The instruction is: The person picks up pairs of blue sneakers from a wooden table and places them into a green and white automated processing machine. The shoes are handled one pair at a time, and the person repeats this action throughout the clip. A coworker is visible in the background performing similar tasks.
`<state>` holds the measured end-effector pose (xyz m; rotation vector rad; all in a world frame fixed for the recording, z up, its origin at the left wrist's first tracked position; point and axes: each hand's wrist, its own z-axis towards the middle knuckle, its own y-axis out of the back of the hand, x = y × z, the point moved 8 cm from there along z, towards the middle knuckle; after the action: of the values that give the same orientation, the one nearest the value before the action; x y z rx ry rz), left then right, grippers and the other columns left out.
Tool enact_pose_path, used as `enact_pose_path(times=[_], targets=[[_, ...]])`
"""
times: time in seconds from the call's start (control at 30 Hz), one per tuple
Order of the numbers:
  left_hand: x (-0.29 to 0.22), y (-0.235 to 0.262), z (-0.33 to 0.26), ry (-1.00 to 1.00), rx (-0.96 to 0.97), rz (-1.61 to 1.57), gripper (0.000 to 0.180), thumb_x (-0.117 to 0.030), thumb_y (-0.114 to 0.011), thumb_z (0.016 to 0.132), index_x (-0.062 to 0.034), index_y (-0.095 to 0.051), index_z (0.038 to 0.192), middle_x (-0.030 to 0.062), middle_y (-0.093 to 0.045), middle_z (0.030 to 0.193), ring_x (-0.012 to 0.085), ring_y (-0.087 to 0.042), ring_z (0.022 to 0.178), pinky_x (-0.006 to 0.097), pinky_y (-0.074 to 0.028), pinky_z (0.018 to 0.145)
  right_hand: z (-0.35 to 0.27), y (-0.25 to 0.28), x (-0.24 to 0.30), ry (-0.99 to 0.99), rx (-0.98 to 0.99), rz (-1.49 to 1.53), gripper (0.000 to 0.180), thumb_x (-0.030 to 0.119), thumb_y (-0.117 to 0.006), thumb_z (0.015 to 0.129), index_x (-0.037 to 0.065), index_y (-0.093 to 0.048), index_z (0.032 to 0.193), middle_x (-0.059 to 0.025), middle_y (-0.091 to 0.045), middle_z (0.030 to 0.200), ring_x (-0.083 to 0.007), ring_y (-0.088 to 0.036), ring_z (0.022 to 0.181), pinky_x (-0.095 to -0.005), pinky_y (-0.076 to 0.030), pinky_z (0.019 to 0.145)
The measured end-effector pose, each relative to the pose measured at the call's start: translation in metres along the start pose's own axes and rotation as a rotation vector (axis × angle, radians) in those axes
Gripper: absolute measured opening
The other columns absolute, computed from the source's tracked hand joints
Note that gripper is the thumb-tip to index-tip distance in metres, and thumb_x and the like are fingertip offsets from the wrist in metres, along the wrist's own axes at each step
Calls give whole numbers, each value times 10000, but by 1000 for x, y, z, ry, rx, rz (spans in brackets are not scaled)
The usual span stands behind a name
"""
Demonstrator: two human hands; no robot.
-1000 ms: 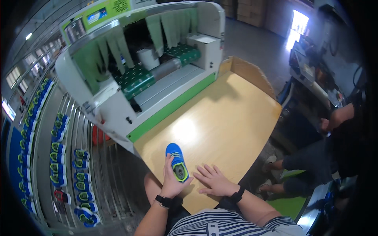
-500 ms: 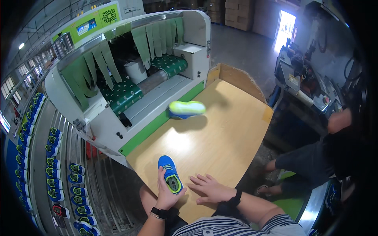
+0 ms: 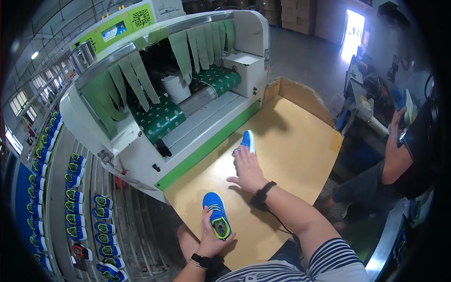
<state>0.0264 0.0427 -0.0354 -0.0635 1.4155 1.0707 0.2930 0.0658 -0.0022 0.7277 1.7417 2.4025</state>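
A blue sneaker (image 3: 214,202) with yellow-green laces and lining is in my left hand (image 3: 212,240), whose fingers and thumb wrap round its heel end. The toe points away from me. Further out over the wooden board (image 3: 291,155), my right hand (image 3: 250,173) is stretched forward with its thumb apart. Its fingertips overlap the near end of a second blue sneaker (image 3: 248,138), which has a white sole edge. The fingers partly cover that sneaker, and no grip on it is visible.
A white machine with green strip curtains (image 3: 202,47) and a green conveyor belt (image 3: 162,117) stands beyond the board. Racks of blue sneakers (image 3: 75,207) run along the left. At the right, a co-worker's hand (image 3: 397,120) holds a shoe near another machine.
My right hand has moved forward from the near part of the board to the second sneaker. That sneaker, sole showing and blurred before, is now turned differently. My left hand keeps its sneaker.
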Motion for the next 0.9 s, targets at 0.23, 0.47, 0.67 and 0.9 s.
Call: enact_pose_path(times=[0.23,0.47,0.67,0.9], targets=[[7,1,16,169,21,-270,1099,-169,-894,720,-66,-176,1546,280,-132,1661,440,-188,1551,485,-246,1252,-54,26,-115,-504,-470,317,776,256,-801,826,-54,-457,1449,-264,-567,1383,-411,-491,1326,-463,-418,1125],[10,14,58,70,-124,-26,1194,-202,-953,681,-43,-175,1572,278,-91,1684,458,-208,1544,503,-268,1252,-87,5,-29,-261,-266,631,627,159,-761,819,-71,-547,1362,-291,-671,1194,-461,-642,1115,-468,-517,1008],[16,53,50,181,-146,160,1335,-246,-979,657,1,-84,1617,344,-93,1663,473,-198,1549,483,-287,1251,-88,-11,81,10,143,1143,865,221,-789,865,-44,-341,1556,-326,-487,1487,-443,-508,1371,-431,-439,1122],[-51,59,11,127,-200,238,1126,-267,-854,833,32,-107,1621,297,-144,1674,458,-229,1542,481,-283,1243,-179,-20,45,377,512,172,917,513,-720,917,118,-300,1630,-226,-264,1677,-449,-243,1543,-566,-217,1241]])
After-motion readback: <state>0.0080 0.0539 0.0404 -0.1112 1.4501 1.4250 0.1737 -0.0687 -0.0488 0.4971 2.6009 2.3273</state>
